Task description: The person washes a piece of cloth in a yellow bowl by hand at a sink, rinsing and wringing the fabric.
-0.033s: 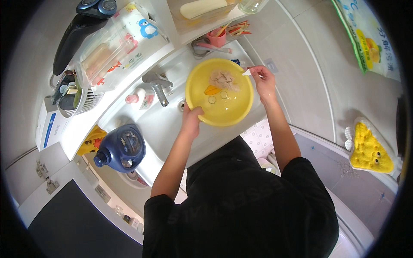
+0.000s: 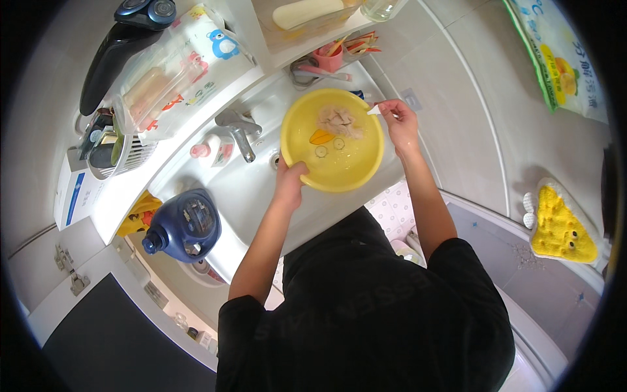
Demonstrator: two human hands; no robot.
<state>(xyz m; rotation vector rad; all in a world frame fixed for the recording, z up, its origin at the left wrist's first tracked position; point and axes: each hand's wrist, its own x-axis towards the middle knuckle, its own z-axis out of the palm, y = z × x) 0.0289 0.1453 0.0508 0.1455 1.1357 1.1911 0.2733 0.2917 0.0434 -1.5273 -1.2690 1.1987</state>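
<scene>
A round yellow basin [image 2: 356, 166] with a cartoon face on its bottom sits over the white washbasin [image 2: 238, 215]. Some water glints inside it, and a crumpled beige-pink cloth [image 2: 339, 122] lies toward its far side. My left hand [image 2: 289, 184] grips the near-left rim, thumb over the edge and the other fingers hidden underneath. At the far-right rim, my right hand [image 2: 399, 124] is closed in a pinch on a small white pointed piece [image 2: 374, 110], whose kind I cannot make out. Whether this hand also touches the rim is unclear.
Left of the yellow basin are a chrome faucet [image 2: 241, 134], a pump bottle [image 2: 212, 150] and a dark blue detergent jug [image 2: 189, 225]. A pink cup [image 2: 328, 60] stands behind. The shelf [image 2: 228, 88] carries a wipes pack and an electric shaver [image 2: 124, 52]. A tiled wall rises at right.
</scene>
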